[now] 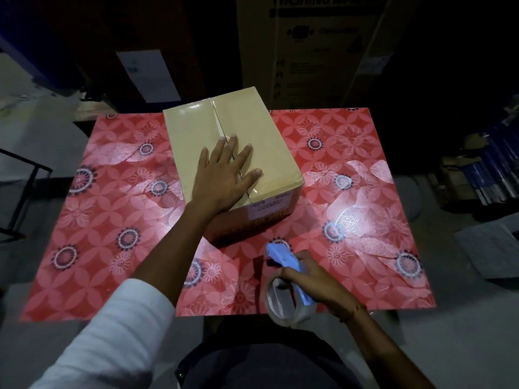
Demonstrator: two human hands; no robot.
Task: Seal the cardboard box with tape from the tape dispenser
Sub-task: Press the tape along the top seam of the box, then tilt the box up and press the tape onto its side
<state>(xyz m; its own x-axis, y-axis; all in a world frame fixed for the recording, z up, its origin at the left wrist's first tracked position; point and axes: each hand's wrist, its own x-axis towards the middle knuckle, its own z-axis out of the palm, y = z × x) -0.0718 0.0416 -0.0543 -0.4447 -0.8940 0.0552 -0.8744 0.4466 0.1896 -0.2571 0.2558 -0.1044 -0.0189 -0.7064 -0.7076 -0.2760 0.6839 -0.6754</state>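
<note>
A tan cardboard box point(196, 130) stands on the red flowered table point(112, 220), its two top flaps folded down and meeting at a middle seam. My left hand point(224, 175) lies flat on the near part of the lid, fingers spread across the seam. My right hand point(317, 287) grips a blue tape dispenser point(283, 256) with a roll of clear tape point(276, 301), held above the table's near edge, in front of the box and apart from it. A white label shows on the box's near side.
A tall printed carton point(317, 51) stands behind the table. A dark metal frame point(25, 186) is at the left. Stacked packages point(483, 169) lie on the floor at the right. The table's near edge runs just below my right hand.
</note>
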